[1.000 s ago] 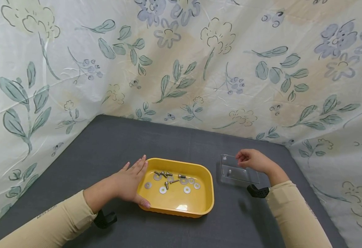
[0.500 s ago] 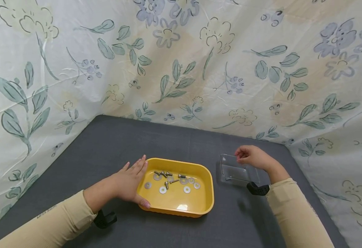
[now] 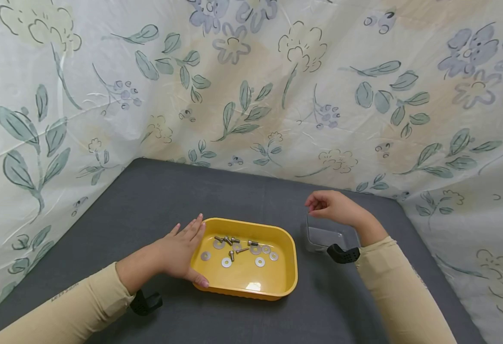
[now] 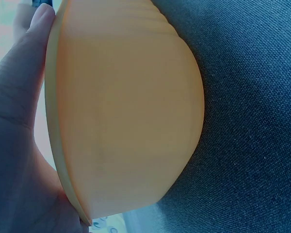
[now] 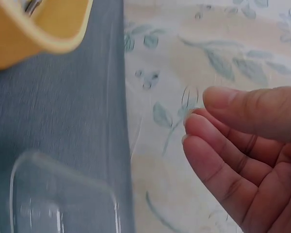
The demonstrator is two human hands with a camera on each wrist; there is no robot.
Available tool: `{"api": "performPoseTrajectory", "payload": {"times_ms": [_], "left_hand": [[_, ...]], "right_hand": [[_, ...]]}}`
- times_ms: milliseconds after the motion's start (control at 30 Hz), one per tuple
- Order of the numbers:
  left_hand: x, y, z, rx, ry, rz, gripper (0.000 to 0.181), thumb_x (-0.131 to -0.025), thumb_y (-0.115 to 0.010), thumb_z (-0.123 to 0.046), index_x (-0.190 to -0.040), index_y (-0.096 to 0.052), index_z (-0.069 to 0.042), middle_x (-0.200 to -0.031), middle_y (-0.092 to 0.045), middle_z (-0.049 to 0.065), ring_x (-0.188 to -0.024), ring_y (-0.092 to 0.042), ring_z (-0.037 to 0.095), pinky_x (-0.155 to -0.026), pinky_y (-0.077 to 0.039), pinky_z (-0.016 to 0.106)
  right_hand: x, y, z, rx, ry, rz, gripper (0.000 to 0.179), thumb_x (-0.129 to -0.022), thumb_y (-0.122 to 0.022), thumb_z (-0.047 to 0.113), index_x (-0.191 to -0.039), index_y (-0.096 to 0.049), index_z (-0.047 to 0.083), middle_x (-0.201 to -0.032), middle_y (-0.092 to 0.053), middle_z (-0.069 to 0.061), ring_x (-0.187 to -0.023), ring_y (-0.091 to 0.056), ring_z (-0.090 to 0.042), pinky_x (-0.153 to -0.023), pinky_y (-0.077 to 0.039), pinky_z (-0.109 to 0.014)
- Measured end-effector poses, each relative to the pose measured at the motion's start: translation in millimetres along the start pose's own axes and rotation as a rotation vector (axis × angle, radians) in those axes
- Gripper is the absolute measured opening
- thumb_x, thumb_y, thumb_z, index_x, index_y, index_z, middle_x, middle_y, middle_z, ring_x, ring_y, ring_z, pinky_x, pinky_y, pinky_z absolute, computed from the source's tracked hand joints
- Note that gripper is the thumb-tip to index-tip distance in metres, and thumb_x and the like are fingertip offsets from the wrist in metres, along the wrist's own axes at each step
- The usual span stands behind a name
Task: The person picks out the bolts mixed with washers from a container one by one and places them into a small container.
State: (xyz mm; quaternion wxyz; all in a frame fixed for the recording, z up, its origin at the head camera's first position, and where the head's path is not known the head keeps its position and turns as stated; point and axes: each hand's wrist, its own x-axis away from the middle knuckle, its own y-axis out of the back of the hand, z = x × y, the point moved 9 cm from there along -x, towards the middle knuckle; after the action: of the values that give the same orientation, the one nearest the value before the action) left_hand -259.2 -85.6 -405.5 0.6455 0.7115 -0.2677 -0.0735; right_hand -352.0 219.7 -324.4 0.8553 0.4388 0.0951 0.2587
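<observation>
A yellow tray [image 3: 273, 279] stands on the dark cloth, with several screws [image 3: 232, 255] and flat washers [image 3: 259, 262] scattered over its bottom. My left hand [image 3: 171, 253] rests against the tray's left end, fingers straight and spread along the rim, thumb at the front corner. In the left wrist view the thumb lies by the rim of the tray [image 4: 126, 107]. My right hand [image 3: 337, 208] is raised over the back of a clear plastic box [image 3: 326, 236], which it partly hides. Its fingers are loosely bent, and the right wrist view shows nothing between thumb and fingertips.
Dark grey cloth [image 3: 234, 191] covers the table. A flowered curtain [image 3: 251, 110] rises behind and along both sides. The clear box stands a short way right of the tray. Black bands [image 3: 343, 254] sit on both wrists.
My right hand has moved left and up over the clear box. A small piece seen near the hand earlier went lower in the box. My left hand and the tray stayed put.
</observation>
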Motion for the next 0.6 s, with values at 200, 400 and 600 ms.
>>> {"api": "performPoseTrajectory", "payload": {"times_ms": [200, 400, 600], "left_hand": [[0.2, 2.3, -0.6, -0.005, -0.007, -0.012, 0.135, -0.053, -0.053, -0.085, -0.146, -0.006, 0.000, -0.152, 0.010, 0.015, -0.139, -0.002, 0.030, -0.107, -0.006, 0.056], [0.6, 2.4, -1.1, -0.001, -0.008, -0.012, 0.133, -0.054, -0.055, -0.083, -0.146, -0.006, 0.000, -0.152, 0.009, 0.015, -0.139, -0.001, 0.030, -0.107, -0.006, 0.056], [0.0, 1.4, -1.3, -0.007, -0.008, -0.009, 0.133, -0.055, -0.055, -0.084, -0.146, -0.005, 0.000, -0.151, 0.011, 0.015, -0.139, -0.001, 0.030, -0.107, -0.005, 0.056]], "right_hand": [[-9.7, -8, 24, -0.007, 0.066, 0.005, 0.015, -0.084, -0.066, 0.010, -0.098, -0.061, 0.012, -0.086, -0.060, -0.002, -0.079, -0.056, -0.019, -0.071, -0.050, -0.029], [-19.9, -25, 44, -0.032, 0.108, 0.045, 0.015, -0.084, -0.066, 0.008, -0.098, -0.062, 0.011, -0.088, -0.061, -0.003, -0.079, -0.057, -0.018, -0.072, -0.050, -0.028], [-28.8, -43, 56, -0.047, 0.135, 0.078, 0.014, -0.084, -0.067, 0.010, -0.097, -0.062, 0.013, -0.088, -0.061, -0.001, -0.079, -0.058, -0.016, -0.072, -0.050, -0.027]]}}
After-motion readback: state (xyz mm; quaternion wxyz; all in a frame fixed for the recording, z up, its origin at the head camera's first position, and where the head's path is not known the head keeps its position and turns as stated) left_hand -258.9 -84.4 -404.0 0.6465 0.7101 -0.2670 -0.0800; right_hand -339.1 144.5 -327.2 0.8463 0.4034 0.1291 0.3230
